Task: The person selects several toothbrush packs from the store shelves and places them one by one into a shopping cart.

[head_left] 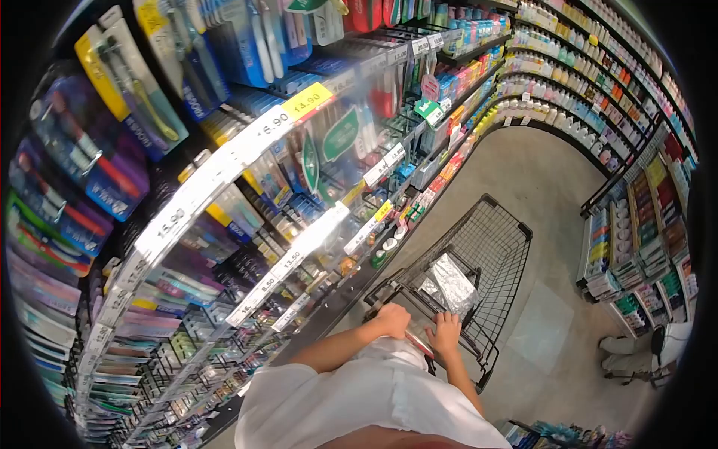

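Note:
A black wire shopping cart (502, 258) stands in front of me, angled up and to the right. My left hand (391, 322) is closed round the left part of its handle (419, 343). To the right, my right hand (446, 331) lies over the cart's near end, its fingers stretched forward and slightly apart. Just beyond my hands, a shiny silver package (453, 284) rests in the cart's near section; what it contains cannot be made out. The larger wire basket extends past it.
Close on the left runs a shelf with hanging toothbrush packs (131, 86) and price strips (224, 157). Curved shelves of bottles (568, 86) line the far end. At right stands a lower display rack (636, 232), with a person (649, 352) near it. Grey floor (516, 161) lies between.

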`<state>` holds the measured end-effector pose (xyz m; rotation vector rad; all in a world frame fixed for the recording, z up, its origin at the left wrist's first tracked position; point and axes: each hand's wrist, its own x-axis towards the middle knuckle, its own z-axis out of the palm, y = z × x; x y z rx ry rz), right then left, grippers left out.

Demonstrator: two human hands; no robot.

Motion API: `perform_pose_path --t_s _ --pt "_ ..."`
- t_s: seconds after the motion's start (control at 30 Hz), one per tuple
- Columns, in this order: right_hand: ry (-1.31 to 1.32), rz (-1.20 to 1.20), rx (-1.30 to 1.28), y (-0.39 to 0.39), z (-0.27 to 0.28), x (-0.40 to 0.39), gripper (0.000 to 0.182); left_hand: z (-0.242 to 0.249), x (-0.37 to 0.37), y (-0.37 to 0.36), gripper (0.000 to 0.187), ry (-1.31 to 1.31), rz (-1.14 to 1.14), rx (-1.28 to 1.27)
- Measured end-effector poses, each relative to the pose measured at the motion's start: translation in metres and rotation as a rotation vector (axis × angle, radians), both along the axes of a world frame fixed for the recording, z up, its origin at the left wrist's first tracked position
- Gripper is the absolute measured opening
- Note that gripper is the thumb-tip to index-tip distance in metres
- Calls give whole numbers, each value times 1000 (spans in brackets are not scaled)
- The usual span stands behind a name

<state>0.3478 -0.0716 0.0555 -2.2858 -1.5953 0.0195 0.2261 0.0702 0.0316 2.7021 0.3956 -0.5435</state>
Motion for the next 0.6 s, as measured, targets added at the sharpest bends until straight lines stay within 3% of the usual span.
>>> perform_pose_path --t_s 0.03,0.07,0.17,0.3,0.33,0.6 --pt "-174 -69 -12 5 -11 12 36 4 11 5 32 6 -13 -6" --pt "-89 -152 -100 15 -24 27 48 6 21 7 33 10 -27 -17" --pt "-4 -204 -110 46 -50 83 53 15 53 22 33 29 -53 -46" --pt "257 -245 -461 80 -79 146 35 -10 107 55 33 54 -92 -45" --pt "182 -237 -436 88 -74 154 29 -12 120 64 33 73 -105 -27" --pt "66 -165 -496 147 -88 227 30 -9 197 117 27 149 -129 -47"
